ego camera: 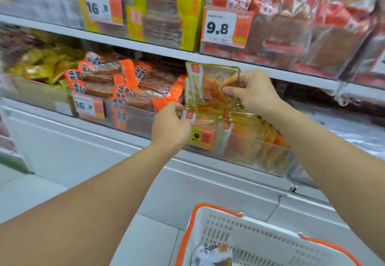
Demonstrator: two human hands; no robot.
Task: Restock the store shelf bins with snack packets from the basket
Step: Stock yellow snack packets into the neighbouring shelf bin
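A clear plastic bin (277, 157) on the lower shelf holds several green-edged snack packets with orange contents. My right hand (250, 92) pinches the upper right part of an upright green-edged packet (210, 82) standing at the bin's back. My left hand (169, 127) grips the left edges of the packets stacked at the bin's front left, covering part of its orange price tag (203, 137). The white basket (260, 238) with orange handles sits on the floor below, with a white and orange packet (212, 254) inside.
A neighbouring bin to the left holds orange packets (125, 82), and yellow packets (41, 65) lie further left. The upper shelf (166, 54) carries green-edged and red packets behind price tags. A white base panel (83, 153) runs under the bins.
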